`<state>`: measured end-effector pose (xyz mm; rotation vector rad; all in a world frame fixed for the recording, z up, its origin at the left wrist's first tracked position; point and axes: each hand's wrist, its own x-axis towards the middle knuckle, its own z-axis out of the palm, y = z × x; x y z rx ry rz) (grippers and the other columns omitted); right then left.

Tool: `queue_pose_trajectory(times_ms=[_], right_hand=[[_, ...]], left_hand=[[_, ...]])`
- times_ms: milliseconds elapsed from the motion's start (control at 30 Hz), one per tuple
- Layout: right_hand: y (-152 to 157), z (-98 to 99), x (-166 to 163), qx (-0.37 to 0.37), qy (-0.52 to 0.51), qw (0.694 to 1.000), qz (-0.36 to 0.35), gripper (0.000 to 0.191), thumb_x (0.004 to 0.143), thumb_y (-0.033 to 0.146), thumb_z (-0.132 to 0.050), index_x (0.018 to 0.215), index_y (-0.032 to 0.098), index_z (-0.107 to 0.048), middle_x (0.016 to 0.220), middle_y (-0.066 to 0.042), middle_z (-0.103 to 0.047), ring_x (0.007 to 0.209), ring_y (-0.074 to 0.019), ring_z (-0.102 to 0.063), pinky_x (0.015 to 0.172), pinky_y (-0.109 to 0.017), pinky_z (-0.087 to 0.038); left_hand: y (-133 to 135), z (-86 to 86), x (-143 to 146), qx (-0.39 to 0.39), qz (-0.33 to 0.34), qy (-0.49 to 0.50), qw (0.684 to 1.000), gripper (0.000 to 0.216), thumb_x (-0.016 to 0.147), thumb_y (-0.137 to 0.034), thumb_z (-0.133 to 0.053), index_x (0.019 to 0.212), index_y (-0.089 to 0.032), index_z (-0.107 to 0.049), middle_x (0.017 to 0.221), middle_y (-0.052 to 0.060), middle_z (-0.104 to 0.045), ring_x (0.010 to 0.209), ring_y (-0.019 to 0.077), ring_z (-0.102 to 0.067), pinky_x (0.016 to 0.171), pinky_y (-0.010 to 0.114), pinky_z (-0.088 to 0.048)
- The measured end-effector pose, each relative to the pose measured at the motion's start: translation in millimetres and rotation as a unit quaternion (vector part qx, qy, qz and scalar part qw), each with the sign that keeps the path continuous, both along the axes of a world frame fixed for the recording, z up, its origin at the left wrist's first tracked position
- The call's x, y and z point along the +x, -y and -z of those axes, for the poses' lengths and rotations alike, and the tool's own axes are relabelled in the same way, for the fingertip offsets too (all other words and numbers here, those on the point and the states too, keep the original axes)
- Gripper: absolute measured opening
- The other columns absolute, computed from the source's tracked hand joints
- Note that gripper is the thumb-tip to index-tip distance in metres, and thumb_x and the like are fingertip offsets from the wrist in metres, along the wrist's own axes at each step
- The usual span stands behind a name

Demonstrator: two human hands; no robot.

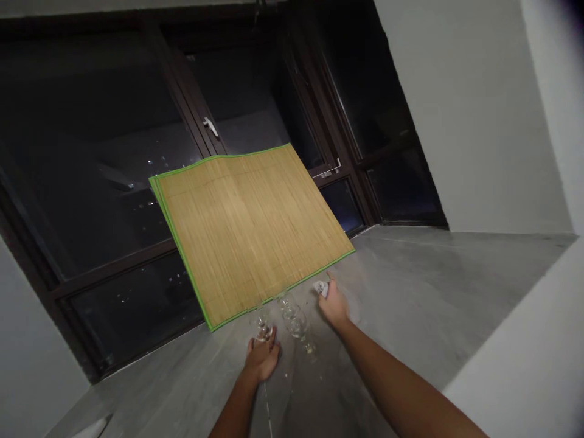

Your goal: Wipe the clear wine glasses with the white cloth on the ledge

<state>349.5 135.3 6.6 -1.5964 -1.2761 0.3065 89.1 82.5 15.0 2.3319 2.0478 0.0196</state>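
My left hand (pixel 263 359) is closed around the near end of a small clear glass piece (pixel 262 321), whose exact kind I cannot make out. Pinched in my right hand (pixel 336 305) is a small white object with dark markings (pixel 320 288); it could be paper or cloth, but I cannot tell. Between the two hands is a clear, bulbous glass vessel (pixel 295 321) with rounded sections, apart from both of them. Just beyond the glassware, a bamboo mat (pixel 255 225) with green edging stands tilted up against the window.
Dark-framed windows (pixel 91 152) with a white handle (pixel 210 126) rise behind the mat. The grey ledge (pixel 410 286) runs under everything, with a wall (pixel 469 121) at the right. A thin pale line, perhaps a cord (pixel 268 407), lies below my left hand. A white object (pixel 93 427) shows at the lower left.
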Motion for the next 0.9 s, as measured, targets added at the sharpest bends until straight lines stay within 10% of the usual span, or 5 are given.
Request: queue_pose_trajectory(times_ms=[633,900], right_hand=[[2,0.7,2,0.009,0.005,1.000,-0.009,0.070,0.088,0.022,-0.052,0.152,0.017,-0.025,0.106,-0.011,-0.072,0.089,-0.0237,-0.068,0.070,-0.027,-0.041],[-2,6.4,3,0.014,0.012,1.000,-0.006,0.068,0.086,0.024,-0.052,0.150,0.019,-0.028,0.107,-0.010,-0.072,0.087,-0.0237,-0.067,0.069,-0.027,-0.040]], left_hand=[[34,0.8,-154,0.030,-0.080,-0.021,0.996,0.069,0.090,-0.031,-0.037,0.155,-0.011,-0.026,0.164,0.012,-0.015,0.152,0.0274,-0.011,0.123,0.038,-0.011],[44,7.9,-170,0.010,-0.101,0.000,0.995,0.064,0.093,-0.036,-0.033,0.155,-0.020,-0.027,0.165,0.010,-0.016,0.152,0.0262,-0.010,0.122,0.044,-0.011]])
